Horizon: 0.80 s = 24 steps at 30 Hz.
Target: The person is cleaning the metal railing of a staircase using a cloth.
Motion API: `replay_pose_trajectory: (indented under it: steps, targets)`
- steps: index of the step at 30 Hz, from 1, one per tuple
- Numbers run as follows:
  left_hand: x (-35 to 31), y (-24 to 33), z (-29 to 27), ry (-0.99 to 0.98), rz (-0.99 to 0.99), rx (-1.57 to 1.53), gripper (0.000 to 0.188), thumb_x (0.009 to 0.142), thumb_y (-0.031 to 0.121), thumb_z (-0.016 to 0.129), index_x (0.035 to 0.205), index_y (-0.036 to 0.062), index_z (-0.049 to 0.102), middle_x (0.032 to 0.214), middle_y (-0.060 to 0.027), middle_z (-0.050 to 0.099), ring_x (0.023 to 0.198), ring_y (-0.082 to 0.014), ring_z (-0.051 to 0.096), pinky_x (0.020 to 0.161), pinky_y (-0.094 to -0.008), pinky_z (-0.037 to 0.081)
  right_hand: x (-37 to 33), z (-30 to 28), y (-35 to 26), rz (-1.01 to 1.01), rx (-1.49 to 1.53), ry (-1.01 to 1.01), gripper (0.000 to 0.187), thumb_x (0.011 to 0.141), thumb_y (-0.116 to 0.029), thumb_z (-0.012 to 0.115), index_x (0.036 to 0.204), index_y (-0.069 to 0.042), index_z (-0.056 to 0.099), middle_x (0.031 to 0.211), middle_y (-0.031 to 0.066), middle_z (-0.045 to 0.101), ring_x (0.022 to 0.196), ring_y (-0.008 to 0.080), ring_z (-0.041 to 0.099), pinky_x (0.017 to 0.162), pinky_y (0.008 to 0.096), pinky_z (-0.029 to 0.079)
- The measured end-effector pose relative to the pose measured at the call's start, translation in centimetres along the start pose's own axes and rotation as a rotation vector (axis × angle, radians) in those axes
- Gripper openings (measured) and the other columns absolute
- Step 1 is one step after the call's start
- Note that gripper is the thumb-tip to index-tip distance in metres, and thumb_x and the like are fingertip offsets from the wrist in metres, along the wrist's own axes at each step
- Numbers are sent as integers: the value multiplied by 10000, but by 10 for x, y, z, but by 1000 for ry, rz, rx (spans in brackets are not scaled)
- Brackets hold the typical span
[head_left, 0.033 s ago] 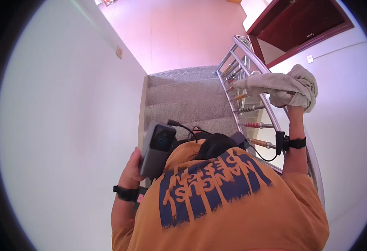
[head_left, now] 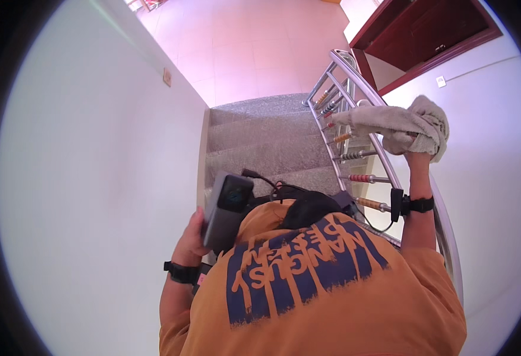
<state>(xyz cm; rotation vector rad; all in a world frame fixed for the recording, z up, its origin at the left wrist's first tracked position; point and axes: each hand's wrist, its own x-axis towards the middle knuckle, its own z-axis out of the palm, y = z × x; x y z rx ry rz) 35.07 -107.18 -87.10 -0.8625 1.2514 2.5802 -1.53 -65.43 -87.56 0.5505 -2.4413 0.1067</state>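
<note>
right grip (head_left: 417, 155) around grey cloth (head_left: 400, 126) on metal handrail (head_left: 379, 155) — left grip (head_left: 190, 237) around grey device (head_left: 226, 209)

I can't see my right hand (head_left: 417, 155), buried under the grey cloth (head_left: 400, 126). My orange shirt (head_left: 331, 285) hides the lower steps, and the grey device (head_left: 226, 209) covers my left fingers.

Grey speckled stairs (head_left: 266, 142) are running down between a plain white wall (head_left: 94, 178) on the left and a metal railing (head_left: 355, 89) on the right. Below, a pale tiled floor (head_left: 254, 41) is spreading out in bright light. At upper right, a dark wooden door frame (head_left: 426, 35) is sitting in another white wall.
</note>
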Motion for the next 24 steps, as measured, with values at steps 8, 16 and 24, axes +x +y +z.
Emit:
replay_pose_trajectory:
  steps: [8, 16, 24]
  targets:
    - [70, 58, 32, -213, -95, 220, 777, 839, 638, 308, 1219, -30, 429, 1094, -193, 563, 983, -258, 576, 831, -348, 481, -34, 44, 37, 203, -124, -334, 551, 796, -285, 529, 1288, -74, 396, 1326, 133, 381, 1242, 278, 325, 1058, 356, 229]
    - [131, 70, 13, -208, -95, 231, 786, 843, 654, 233, 1197, -10, 464, 1053, -167, 586, 941, -255, 583, 852, -354, 456, -56, 88, 59, 299, -7, -162, 582, 791, -320, 543, 1300, -86, 384, 1352, 131, 347, 1257, 279, 302, 1060, 365, 224]
    - [117, 93, 23, -138, -41, 193, 745, 856, 634, 212, 1167, 10, 477, 988, -162, 596, 891, -261, 592, 790, -357, 479, -10, 105, 36, 399, 362, 278, 644, 803, -407, 534, 1348, -138, 320, 1385, 131, 298, 1300, 279, 233, 1075, 363, 191]
